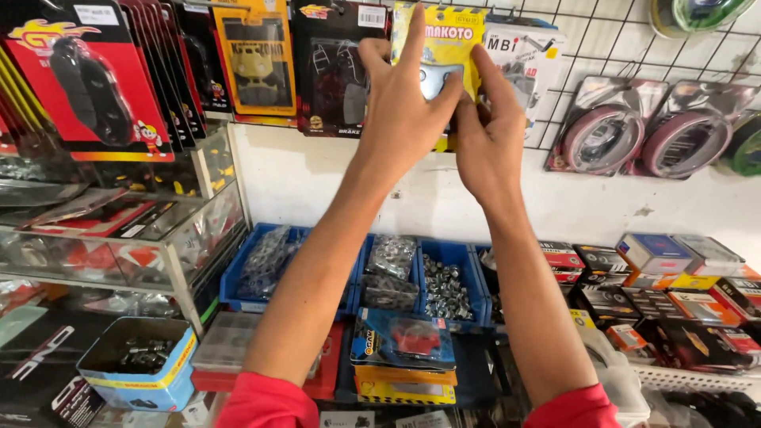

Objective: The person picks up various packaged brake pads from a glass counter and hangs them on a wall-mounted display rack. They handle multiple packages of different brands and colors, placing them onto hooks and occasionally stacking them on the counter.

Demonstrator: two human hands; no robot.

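Both of my arms reach up to a wire grid wall rack point(626, 47). My left hand point(400, 111) and my right hand point(490, 135) together grip a yellow blister pack point(452, 40) with a grey metal part under clear plastic. The left fingers spread over its front, and the right thumb and fingers pinch its right edge. The pack hangs among other carded parts: a black-and-red pack point(333, 71) to its left and a white pack point(523, 55) to its right. My hands hide the yellow pack's lower half.
Red and yellow carded packs point(87, 79) hang at left above a glass display case point(158, 238). Blue bins point(444, 277) of nuts and bagged hardware sit below. Small boxes point(658, 254) stack at right; coiled cables in blister packs point(602, 135) hang on the grid.
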